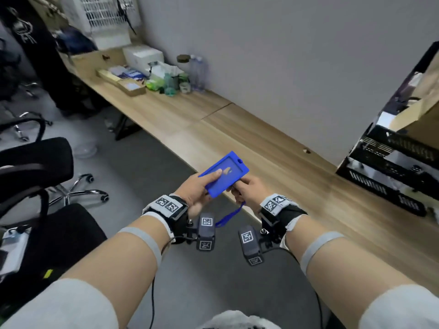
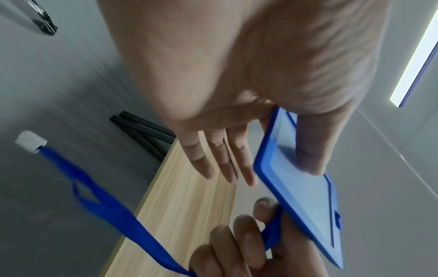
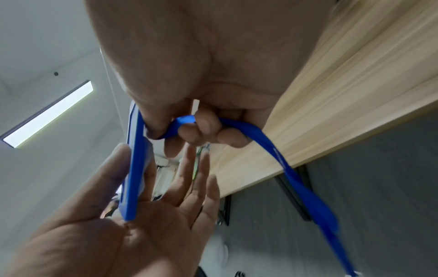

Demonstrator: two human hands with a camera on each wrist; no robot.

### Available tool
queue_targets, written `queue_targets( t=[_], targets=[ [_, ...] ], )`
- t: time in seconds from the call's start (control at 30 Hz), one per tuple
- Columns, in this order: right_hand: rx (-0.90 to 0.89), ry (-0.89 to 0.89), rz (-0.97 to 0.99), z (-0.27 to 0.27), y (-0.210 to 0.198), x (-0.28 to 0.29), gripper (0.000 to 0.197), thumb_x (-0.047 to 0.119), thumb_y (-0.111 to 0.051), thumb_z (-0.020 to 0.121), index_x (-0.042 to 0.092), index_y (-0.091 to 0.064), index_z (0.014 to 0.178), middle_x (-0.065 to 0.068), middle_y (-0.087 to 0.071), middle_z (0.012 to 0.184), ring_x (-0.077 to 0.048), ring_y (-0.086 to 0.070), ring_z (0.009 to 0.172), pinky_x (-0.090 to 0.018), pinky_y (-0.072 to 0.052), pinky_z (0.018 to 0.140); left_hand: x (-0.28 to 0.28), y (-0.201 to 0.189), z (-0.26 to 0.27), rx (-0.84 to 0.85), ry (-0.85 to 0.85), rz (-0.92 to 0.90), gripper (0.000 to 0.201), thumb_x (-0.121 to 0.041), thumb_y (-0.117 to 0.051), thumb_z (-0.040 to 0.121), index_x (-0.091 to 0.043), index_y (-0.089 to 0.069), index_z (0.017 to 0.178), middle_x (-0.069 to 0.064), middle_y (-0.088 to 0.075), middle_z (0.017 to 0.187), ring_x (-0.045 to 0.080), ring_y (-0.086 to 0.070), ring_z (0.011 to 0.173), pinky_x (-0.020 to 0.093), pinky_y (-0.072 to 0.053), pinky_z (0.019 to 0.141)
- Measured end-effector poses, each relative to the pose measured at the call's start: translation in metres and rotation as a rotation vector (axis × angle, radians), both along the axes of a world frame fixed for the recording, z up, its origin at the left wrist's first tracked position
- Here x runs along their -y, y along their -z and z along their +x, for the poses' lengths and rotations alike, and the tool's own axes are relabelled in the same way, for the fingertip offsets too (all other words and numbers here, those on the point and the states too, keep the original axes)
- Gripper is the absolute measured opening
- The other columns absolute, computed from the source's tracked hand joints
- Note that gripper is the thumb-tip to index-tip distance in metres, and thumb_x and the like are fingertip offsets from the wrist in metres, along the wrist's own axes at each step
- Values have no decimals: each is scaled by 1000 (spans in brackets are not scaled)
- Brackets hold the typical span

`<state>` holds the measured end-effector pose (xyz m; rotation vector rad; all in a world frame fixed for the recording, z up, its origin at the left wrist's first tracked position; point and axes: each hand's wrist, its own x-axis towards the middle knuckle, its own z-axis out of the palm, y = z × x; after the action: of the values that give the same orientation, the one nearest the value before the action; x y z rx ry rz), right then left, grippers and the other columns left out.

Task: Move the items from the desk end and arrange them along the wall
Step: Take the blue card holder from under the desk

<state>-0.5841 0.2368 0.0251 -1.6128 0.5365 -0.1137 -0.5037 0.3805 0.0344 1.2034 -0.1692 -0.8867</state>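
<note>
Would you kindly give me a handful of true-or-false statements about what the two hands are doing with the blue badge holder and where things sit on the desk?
1. The left hand holds the blue badge holder with its thumb on the face. True.
2. The badge holder lies flat on the desk. False: it is held in the air over the desk's front edge.
3. The right hand has its fingers curled round the blue lanyard. True.
4. The lanyard is red. False: it is blue.
5. Clear bottles stand by the wall at the far end. True.
</note>
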Motion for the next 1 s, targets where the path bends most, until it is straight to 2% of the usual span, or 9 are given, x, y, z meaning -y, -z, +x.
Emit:
queue_targets(
  t=[0.1, 0.23, 0.3, 0.4, 0.47, 0.53, 0.63, 0.8, 1.0],
  targets=[
    [-2, -88, 69, 51, 8, -12, 31, 18, -53, 92, 18, -64, 64, -9, -43, 62, -12, -30, 45, -24, -26, 45, -14, 1, 35, -37, -80, -29, 31, -26, -64, 94, -6, -67, 118, 19, -69, 118, 33, -65, 102, 46, -48, 103],
    [-29, -214, 87, 120, 12, -25, 25, 28, -55, 95, 9, -62, 82, -5, -43, 58, -13, -30, 45, -19, -29, 40, -26, 5, 90, -4, -167, -21, 26, -28, -57, 99, -10, -67, 115, 12, -75, 103, 23, -71, 86, 37, -59, 79],
    [-47, -281, 89, 157, 14, -28, 25, 26, -56, 95, 7, -61, 78, -2, -44, 55, -13, -32, 44, -22, -30, 43, -31, 8, 122, 26, -232, 2, 25, -27, -57, 99, -9, -68, 113, 10, -76, 105, 20, -73, 84, 33, -59, 73],
    [-55, -361, 79, 220, 19, -27, 25, 17, -56, 94, 13, -61, 70, 0, -44, 57, -11, -32, 43, -25, -29, 48, -34, 11, 179, 86, -359, 60, 32, -25, -61, 97, -3, -64, 120, 16, -72, 115, 29, -68, 88, 36, -55, 73],
    [-59, -446, 38, 264, 21, -22, 24, 17, -55, 95, 15, -65, 73, 0, -44, 59, -10, -33, 44, -25, -31, 49, -36, 10, 220, 144, -432, 121, 35, -26, -66, 92, -3, -64, 117, 25, -69, 114, 39, -64, 91, 47, -53, 81],
    [-76, -502, -19, 307, 19, -16, 25, 18, -56, 94, 17, -68, 73, -1, -44, 60, -12, -34, 46, -26, -32, 49, -39, 9, 262, 186, -493, 184, 22, -23, -67, 91, -9, -67, 109, 25, -69, 110, 40, -67, 95, 52, -55, 86],
    [-72, -538, -106, 364, 9, -9, 27, 25, -57, 91, 21, -70, 68, -2, -41, 60, -18, -34, 52, -31, -31, 53, -47, 6, 316, 270, -575, 292, 8, -16, -62, 97, -17, -68, 100, 16, -71, 105, 30, -71, 92, 42, -58, 75],
    [-9, -632, -322, 445, -23, -16, 29, 31, -57, 91, 24, -68, 64, 2, -49, 58, -18, -42, 53, -30, -38, 62, -55, -3, 374, 456, -498, 513, 13, -11, -64, 94, -15, -70, 105, 12, -70, 101, 25, -70, 84, 34, -61, 66],
    [131, -757, -620, 532, -58, -21, 31, 31, -56, 95, 5, -68, 83, 0, -47, 58, -13, -41, 48, -24, -33, 46, -59, -15, 438, 651, -212, 690, 22, -2, -58, 92, -20, -69, 84, 2, -63, 74, 16, -59, 65, 23, -53, 56]
  ],
)
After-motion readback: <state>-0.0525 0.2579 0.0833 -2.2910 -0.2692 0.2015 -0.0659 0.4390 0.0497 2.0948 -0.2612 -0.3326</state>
